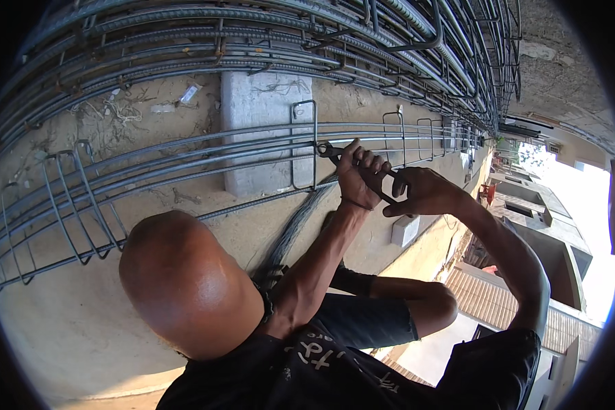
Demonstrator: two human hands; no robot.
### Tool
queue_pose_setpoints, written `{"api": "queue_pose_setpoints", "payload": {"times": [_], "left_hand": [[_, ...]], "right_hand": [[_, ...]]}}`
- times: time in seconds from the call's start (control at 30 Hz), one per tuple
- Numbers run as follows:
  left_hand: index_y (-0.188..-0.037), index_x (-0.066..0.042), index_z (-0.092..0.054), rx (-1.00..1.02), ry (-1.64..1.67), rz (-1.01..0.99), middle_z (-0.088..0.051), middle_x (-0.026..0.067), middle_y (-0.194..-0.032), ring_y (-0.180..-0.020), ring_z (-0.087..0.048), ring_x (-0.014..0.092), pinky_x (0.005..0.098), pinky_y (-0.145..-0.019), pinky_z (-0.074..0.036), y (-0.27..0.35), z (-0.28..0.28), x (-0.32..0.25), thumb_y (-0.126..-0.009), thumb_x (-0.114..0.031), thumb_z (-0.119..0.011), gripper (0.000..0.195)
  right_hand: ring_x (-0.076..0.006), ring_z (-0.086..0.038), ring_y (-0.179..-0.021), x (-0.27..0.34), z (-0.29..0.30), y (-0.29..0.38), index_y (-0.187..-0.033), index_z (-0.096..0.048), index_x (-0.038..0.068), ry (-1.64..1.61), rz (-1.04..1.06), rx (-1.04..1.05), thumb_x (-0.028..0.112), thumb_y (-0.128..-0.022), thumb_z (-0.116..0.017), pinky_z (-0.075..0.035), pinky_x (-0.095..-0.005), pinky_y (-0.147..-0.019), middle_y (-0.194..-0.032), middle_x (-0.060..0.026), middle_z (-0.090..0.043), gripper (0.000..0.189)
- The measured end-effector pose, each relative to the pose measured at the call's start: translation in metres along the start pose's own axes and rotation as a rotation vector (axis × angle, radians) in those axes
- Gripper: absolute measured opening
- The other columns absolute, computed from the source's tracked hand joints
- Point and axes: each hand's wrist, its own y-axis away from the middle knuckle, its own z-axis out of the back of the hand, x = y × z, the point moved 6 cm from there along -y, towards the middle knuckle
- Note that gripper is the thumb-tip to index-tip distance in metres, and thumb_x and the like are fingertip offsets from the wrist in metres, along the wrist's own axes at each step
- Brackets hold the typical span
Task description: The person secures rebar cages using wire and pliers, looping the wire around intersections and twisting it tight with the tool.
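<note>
My left hand (361, 171) is closed around dark metal pincers (331, 151), whose jaws are at a corner of a rectangular steel stirrup (315, 118). The pincers' handles point towards my right hand (423, 192), which curves around their ends with thumb and fingers apart; whether it grips them is unclear. The stirrup stands around long thin steel reinforcing bars (256, 148). Just below the jaws, a bundle of grey tie wire (302, 215) runs down beside my left forearm. More stirrups (66, 205) hang grouped on the bars at the left.
A stack of rebar cages (287, 31) spans the far side. A pale block (266, 113) lies beneath the bars, and a smaller white block (405, 230) is near my right hand. Wire scraps (125, 110) litter the concrete floor. A bare, rounded body part, probably a knee, fills the lower left. Buildings stand at the right.
</note>
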Motion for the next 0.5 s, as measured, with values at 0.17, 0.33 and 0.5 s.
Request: {"api": "queue_pose_setpoints", "payload": {"times": [0.17,0.33,0.5], "left_hand": [[-0.064,-0.017,-0.047,0.092,0.012,0.007,-0.04,-0.0051,-0.054,-0.051,-0.044,0.013,0.0327,-0.059,-0.042,-0.001,0.003,0.004,-0.086,-0.03,-0.06,0.029],[-0.078,-0.014,-0.055,-0.011,0.078,-0.018,-0.056,0.0019,-0.071,-0.07,-0.059,0.019,0.0414,-0.075,-0.05,-0.002,-0.011,0.003,-0.084,-0.034,-0.062,0.022],[-0.083,-0.01,-0.054,-0.359,-0.118,-0.105,-0.06,0.0086,-0.087,-0.08,-0.062,0.025,0.044,-0.075,-0.053,-0.011,0.008,-0.002,-0.083,-0.033,-0.065,0.026]], "right_hand": [[-0.0164,-0.059,-0.063,-0.027,-0.045,0.002,-0.097,-0.06,-0.004,-0.892,-0.382,0.583,0.025,-0.088,-0.06,-0.046,-0.0276,-0.051,-0.073,-0.007,-0.059,0.03],[-0.0289,-0.056,-0.061,-0.012,-0.012,-0.012,-0.081,-0.056,-0.002,0.501,0.156,-0.196,0.001,-0.077,-0.05,-0.05,-0.0381,-0.05,-0.07,-0.0146,-0.055,0.008],[-0.0361,-0.054,-0.074,0.002,-0.001,0.002,-0.09,-0.049,-0.007,0.81,0.19,-0.651,0.015,-0.071,-0.065,-0.052,-0.0433,-0.062,-0.08,-0.018,-0.051,0.033]]}}
